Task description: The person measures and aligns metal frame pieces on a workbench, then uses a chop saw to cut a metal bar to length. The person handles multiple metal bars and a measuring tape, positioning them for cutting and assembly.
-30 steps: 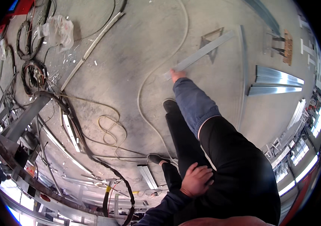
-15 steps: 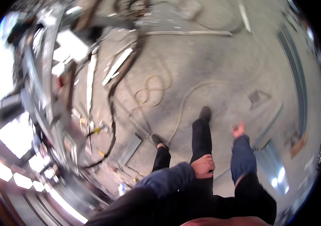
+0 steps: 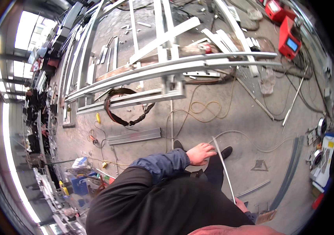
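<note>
A long thin pale strip (image 3: 225, 166) slants up from my right hand past my left hand, its far tip over the floor. My right hand (image 3: 240, 205) is low at the right, mostly hidden behind my dark clothing, with its visible fingers closed around the strip's near end. My left hand (image 3: 201, 154) hovers in front of my body above my leg, fingers stretched out and holding nothing. Its fingertips come close to the strip; whether they touch it I cannot tell.
Ahead stands a long welded metal frame (image 3: 135, 76) with a dark cable bundle (image 3: 129, 121) hanging from it. Grey channels (image 3: 135, 136) lie on the floor at left, others (image 3: 288, 172) at right. A yellowish hose (image 3: 249, 137) crosses the floor. Red machines (image 3: 290, 38) stand far right.
My view has swung, bringing the metal frame ahead. My left hand has lifted and its fingers have straightened. My right hand has drawn back toward my body, and the strip now shows in it.
</note>
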A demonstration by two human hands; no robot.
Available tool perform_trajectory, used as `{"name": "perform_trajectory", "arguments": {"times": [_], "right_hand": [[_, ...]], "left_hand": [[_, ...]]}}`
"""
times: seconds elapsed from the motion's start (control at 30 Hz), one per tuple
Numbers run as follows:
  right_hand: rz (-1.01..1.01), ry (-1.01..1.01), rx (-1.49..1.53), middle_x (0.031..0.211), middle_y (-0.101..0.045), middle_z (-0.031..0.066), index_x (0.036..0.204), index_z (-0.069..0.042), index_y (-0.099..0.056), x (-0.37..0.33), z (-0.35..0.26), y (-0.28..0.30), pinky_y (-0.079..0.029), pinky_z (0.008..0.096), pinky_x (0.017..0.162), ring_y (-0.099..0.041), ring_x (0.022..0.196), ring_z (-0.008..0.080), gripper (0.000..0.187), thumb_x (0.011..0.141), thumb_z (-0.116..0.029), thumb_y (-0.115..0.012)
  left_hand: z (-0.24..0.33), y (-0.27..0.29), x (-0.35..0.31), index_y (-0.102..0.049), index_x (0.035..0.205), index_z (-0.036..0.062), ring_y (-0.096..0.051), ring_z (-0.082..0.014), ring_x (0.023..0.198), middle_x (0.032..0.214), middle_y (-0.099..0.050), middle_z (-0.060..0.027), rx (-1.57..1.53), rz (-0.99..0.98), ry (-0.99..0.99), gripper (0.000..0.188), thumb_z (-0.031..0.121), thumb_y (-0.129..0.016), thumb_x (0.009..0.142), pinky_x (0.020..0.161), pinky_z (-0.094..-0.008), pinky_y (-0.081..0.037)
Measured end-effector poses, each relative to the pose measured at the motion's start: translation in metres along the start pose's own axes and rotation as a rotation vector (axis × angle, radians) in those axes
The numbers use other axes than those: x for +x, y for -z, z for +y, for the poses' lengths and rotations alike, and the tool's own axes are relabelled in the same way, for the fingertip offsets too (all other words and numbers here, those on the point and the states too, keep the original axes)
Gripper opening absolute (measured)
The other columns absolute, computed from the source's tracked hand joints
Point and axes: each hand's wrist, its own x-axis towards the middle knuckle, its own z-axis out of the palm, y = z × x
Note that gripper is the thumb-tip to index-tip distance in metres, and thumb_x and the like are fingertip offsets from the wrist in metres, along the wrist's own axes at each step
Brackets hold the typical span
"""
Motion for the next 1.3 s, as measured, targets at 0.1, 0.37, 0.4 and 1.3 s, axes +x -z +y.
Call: {"name": "perform_trajectory", "arguments": {"times": [0.1, 0.37, 0.4, 1.3], "right_hand": [[-0.061, 0.238, -0.183, 0.112, -0.076, 0.0111, 0.166, -0.017, -0.052, -0.004, -0.153, -0.026, -0.058, 0.0374, 0.092, -0.072, 0.098, 0.0217, 0.074, 0.094, -0.011, -0.066], [-0.050, 0.749, -0.790, 0.117, -0.070, 0.0209, 0.159, -0.015, -0.058, 0.028, -0.499, -0.112, -0.055, 0.0463, 0.097, -0.069, 0.111, 0.0427, 0.076, 0.085, -0.002, -0.064], [-0.039, 0.830, -0.829, 0.110, -0.069, 0.0194, 0.160, -0.019, -0.058, 0.038, -0.520, -0.124, -0.056, 0.0472, 0.092, -0.068, 0.105, 0.0427, 0.075, 0.086, -0.004, -0.064], [0.477, 1.232, -0.989, 0.099, -0.070, 0.0076, 0.110, -0.011, -0.073, 0.229, -0.933, -0.234, -0.056, 0.0449, 0.085, -0.069, 0.097, 0.0326, 0.017, 0.093, -0.014, -0.077]], "left_hand": [[0.008, 0.089, -0.087, -0.059, 0.154, 0.0153, -0.054, -0.0378, 0.144, 0.156, -0.056, -0.0144, 0.233, 0.137, -0.086, 0.075, 0.026, -0.084, 0.084, 0.123, -0.0557, -0.041], [-0.030, 0.202, -0.301, -0.068, 0.100, 0.0162, -0.066, -0.0237, 0.100, 0.098, -0.064, -0.0016, 0.486, 0.328, 0.200, 0.014, 0.022, -0.073, 0.088, 0.091, -0.0400, -0.051], [-0.037, 0.213, -0.322, -0.068, 0.098, 0.0165, -0.066, -0.0232, 0.100, 0.096, -0.063, -0.0012, 0.499, 0.384, 0.227, 0.012, 0.022, -0.073, 0.087, 0.091, -0.0396, -0.051], [-0.319, 0.460, -0.418, -0.069, 0.097, 0.0140, -0.065, -0.0258, 0.110, 0.101, -0.067, -0.0035, 0.639, 0.686, 0.640, 0.014, 0.021, -0.078, 0.088, 0.101, -0.0425, -0.050]]}}
